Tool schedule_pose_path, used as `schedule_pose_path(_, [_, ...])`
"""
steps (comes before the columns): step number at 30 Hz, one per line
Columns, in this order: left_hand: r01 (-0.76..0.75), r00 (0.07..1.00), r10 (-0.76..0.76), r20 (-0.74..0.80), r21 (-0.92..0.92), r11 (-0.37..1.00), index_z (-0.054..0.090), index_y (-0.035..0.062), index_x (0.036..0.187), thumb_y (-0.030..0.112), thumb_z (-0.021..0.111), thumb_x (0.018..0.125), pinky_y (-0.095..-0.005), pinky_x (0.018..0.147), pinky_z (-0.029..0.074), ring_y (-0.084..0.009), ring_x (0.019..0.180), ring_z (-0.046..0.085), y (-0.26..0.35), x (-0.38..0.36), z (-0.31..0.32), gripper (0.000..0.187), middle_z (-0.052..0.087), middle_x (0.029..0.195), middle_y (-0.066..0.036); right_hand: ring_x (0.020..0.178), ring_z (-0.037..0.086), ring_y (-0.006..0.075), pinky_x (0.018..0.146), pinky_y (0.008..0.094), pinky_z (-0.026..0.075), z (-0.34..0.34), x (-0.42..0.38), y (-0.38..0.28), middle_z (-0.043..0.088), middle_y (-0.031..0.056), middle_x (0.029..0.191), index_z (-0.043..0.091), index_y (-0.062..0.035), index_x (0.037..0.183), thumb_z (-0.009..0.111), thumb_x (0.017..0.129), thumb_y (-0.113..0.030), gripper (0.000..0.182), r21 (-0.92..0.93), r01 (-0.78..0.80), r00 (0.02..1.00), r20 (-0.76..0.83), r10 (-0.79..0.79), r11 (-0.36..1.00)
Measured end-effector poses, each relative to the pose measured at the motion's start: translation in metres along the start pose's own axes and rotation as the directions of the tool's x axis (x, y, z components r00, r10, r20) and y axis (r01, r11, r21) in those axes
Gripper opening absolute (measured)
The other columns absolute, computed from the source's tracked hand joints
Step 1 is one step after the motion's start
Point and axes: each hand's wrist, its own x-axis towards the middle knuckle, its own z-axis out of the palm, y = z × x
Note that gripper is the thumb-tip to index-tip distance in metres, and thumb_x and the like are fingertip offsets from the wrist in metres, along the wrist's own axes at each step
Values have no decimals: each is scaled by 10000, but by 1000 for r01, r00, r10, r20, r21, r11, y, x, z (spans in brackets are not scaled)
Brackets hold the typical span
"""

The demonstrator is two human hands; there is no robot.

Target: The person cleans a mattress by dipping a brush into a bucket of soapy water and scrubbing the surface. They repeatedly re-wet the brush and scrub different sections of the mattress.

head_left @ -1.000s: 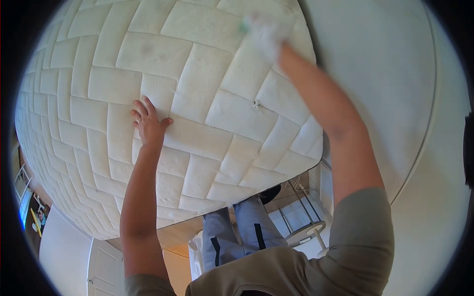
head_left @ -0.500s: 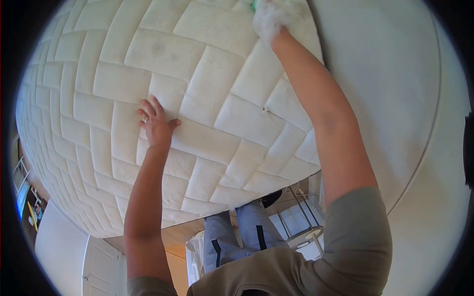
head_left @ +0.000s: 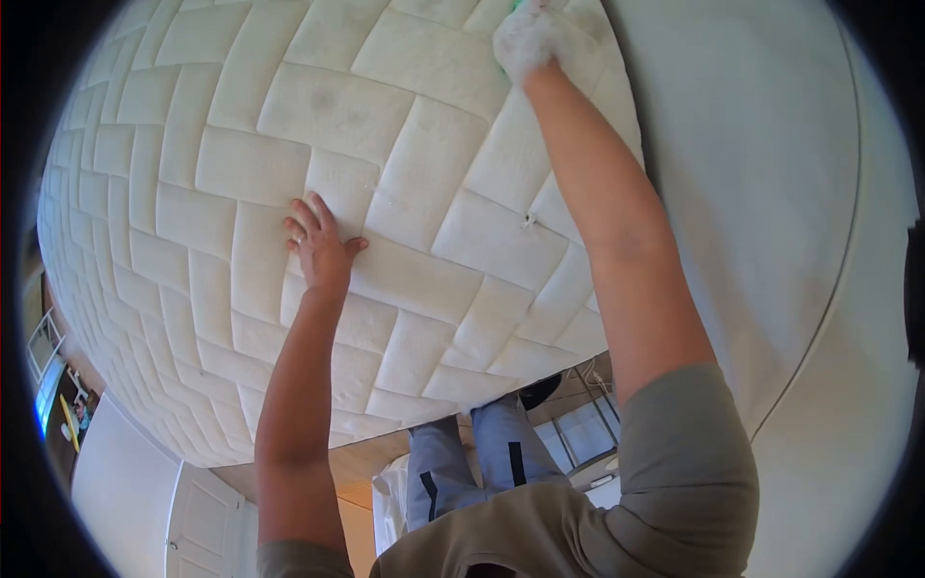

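Foamy right hand point(head_left: 530, 40) holds a green item point(head_left: 502, 73) on the mattress point(head_left: 429, 159), left hand point(head_left: 323, 250) spread wide

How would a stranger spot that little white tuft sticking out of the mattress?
On the big quilted mattress, find the foamy right hand at the top of the view. Follow its forearm down; the tuft lies just left of it, well right of the left hand. It's a tiny frayed white bit beside a dark speck, amid puffy quilted blocks.

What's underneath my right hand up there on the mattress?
Something green peeks out at the edges of your right hand, against the mattress. The hand and white, foamy-looking stuff cover the rest, so I can't tell what it is.
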Motion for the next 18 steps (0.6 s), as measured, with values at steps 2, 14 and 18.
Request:
schedule_pose_path(2, [5, 1000, -5, 16, -12, 1000, 83, 59, 1401, 381, 745, 639, -542, 954, 327, -457, 1271, 219, 0, -5, 4, 1060, 99, 1435, -237, 765, 572, 250, 654, 404, 437, -1, -56, 11, 621, 111, 787, 572, -24, 830, 345, 905, -428, 469, -232, 78, 992, 116, -52, 970])
schedule_pose_path(14, [14, 1000, -15, -17, -54, 998, 94, 63, 1400, 359, 754, 634, -547, 959, 316, -451, 1262, 240, -5, -3, -2, 1054, 111, 1432, -236, 1147, 464, 322, 938, 399, 381, 26, -40, 10, 499, 252, 1192, 494, 71, 1162, 189, 941, -387, 593, -638, 284, 935, 348, -61, 716])
schedule_pose_path(18, [31, 999, -33, -25, -67, 997, 97, 67, 1400, 358, 756, 632, -555, 952, 316, -456, 1264, 230, 3, -1, -10, 1053, 116, 1431, -235, 1086, 484, 352, 892, 429, 403, -23, -146, -8, 474, 246, 1192, 468, 56, 1192, 302, 909, -322, 500, -727, 367, 903, 428, -36, 580])
